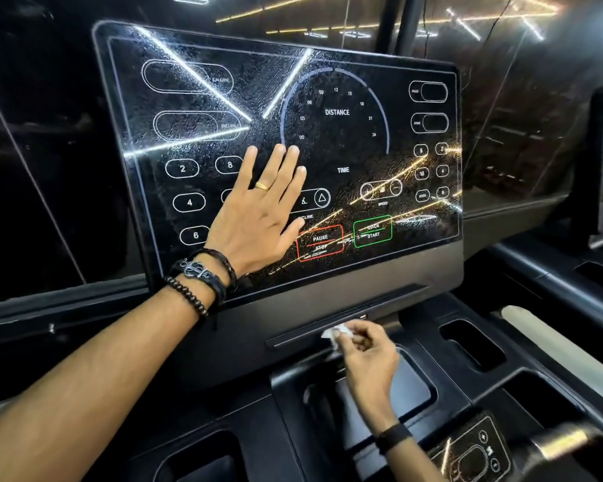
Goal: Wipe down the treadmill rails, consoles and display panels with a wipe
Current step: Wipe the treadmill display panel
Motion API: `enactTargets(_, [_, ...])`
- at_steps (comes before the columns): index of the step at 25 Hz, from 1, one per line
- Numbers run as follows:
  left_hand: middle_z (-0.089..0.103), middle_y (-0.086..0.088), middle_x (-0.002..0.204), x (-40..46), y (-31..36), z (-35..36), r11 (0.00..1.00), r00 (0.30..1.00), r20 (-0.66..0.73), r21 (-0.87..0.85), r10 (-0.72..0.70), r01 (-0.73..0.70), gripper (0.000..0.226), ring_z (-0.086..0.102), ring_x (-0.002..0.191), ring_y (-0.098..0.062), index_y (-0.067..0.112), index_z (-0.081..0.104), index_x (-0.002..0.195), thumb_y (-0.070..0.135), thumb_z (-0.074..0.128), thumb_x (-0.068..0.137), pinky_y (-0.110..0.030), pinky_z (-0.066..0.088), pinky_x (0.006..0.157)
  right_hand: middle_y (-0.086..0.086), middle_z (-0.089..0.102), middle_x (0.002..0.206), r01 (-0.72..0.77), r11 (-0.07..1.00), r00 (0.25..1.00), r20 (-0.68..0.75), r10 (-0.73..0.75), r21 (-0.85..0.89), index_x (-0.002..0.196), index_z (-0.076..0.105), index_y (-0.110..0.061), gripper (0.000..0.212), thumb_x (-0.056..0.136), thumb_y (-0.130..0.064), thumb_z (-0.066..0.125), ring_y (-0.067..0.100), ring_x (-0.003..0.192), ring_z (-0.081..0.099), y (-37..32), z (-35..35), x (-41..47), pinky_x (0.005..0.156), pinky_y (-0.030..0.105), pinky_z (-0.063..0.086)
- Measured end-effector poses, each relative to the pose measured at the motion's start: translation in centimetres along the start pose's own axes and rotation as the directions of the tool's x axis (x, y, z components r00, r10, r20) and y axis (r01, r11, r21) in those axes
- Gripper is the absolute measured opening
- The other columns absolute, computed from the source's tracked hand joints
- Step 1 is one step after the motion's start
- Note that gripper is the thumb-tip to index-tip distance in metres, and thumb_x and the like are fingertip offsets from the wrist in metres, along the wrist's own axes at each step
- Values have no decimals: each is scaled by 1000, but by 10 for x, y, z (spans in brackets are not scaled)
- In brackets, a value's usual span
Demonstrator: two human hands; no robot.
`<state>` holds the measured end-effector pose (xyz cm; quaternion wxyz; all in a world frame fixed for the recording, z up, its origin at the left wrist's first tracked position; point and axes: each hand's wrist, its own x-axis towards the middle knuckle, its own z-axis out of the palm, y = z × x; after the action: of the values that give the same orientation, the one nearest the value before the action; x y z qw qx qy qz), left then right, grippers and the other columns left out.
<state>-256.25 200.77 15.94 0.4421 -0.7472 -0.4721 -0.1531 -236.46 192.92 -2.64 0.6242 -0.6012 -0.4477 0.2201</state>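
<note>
Head view: left hand (258, 217) flat on glossy black treadmill display panel (415, 259), fingers (279, 161) straight, spread, palm over lower-middle controls. Right hand (366, 353) below panel's bottom edge, fingertips pinching small crumpled white wipe (335, 333) against narrow black ledge (293, 337) of dark console (223, 360). Wet streaks across panel glass.
</note>
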Motion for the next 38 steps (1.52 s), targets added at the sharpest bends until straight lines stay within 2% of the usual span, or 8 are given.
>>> enactTargets(3, [6, -23, 166, 1, 1, 0, 1000, 1000, 4, 7, 9, -9, 76, 5, 154, -37, 1, 16, 158, 53, 25, 103, -62, 5, 121, 11, 70, 78, -102, 995, 977, -191, 97, -14, 84, 72, -14, 16, 80, 1, 77, 11, 60, 58, 12, -18, 48, 71, 36, 58])
enactTargets(7, [5, -24, 166, 0, 3, 2, 1000, 1000, -6, 13, 0, 0, 76, 4, 154, -38, 0, 15, 157, 52, 25, 103, -63, 5, 120, 7, 69, 84, 56, 993, 992, -109, -67, -103, 88, 73, -10, 14, 83, 2, 75, 4, 66, 60, 17, -23, 40, 65, 7, 46])
enactTargets(12, [3, -25, 166, 1, 4, 1, 1000, 1000, 14, -10, 4, -4, 76, 2, 154, -38, 0, 15, 157, 52, 26, 103, -64, 3, 120, 10, 67, 77, -127, 986, 945, -316, 87, -109, 89, 72, -9, 8, 83, -3, 74, 18, 64, 57, 28, -39, 95, 79, 41, 55])
enactTargets(16, [11, -26, 164, 2, 5, 0, 999, 1000, 6, -13, -29, 29, 75, 9, 153, -39, 0, 23, 155, 50, 32, 100, -64, 5, 120, 6, 69, 77, 39, 987, 993, -102, -56, -155, 83, 69, -13, 14, 82, 0, 74, 18, 65, 62, 25, -39, 74, 69, 25, 50])
enactTargets(21, [30, -28, 157, 20, 10, -6, 996, 999, -43, -90, -12, 8, 72, 26, 147, -42, 2, 41, 147, 44, 48, 89, -64, 9, 121, 12, 66, 73, -143, 983, 931, -353, 95, -112, 83, 68, -8, 8, 86, -1, 68, 23, 63, 57, 26, -54, 125, 73, 33, 48])
enactTargets(25, [27, -25, 160, 37, 24, -3, 992, 996, -78, -119, 36, -45, 76, 23, 150, -39, 5, 40, 149, 49, 48, 88, -60, 6, 123, 9, 69, 78, 9, 988, 985, -169, -35, -156, 84, 70, -11, 8, 84, -3, 73, 13, 64, 63, 43, -55, 107, 69, 26, 52])
enactTargets(30, [21, -25, 161, 41, 31, 3, 995, 998, 9, -78, 63, -62, 80, 18, 151, -39, 6, 33, 153, 57, 42, 92, -61, 5, 122, 16, 72, 77, -122, 985, 922, -381, 66, -125, 90, 74, -5, 5, 87, -8, 72, 15, 65, 63, 48, -88, 183, 69, 23, 49])
enactTargets(38, [19, -26, 161, 41, 34, 2, 996, 997, 21, -64, 72, -70, 78, 16, 151, -41, 4, 32, 153, 54, 43, 94, -63, 6, 121, 4, 66, 64, -85, 994, 942, -331, 58, -69, 85, 75, -13, 6, 84, -17, 77, 6, 56, 61, 53, -103, 210, 68, 33, 57])
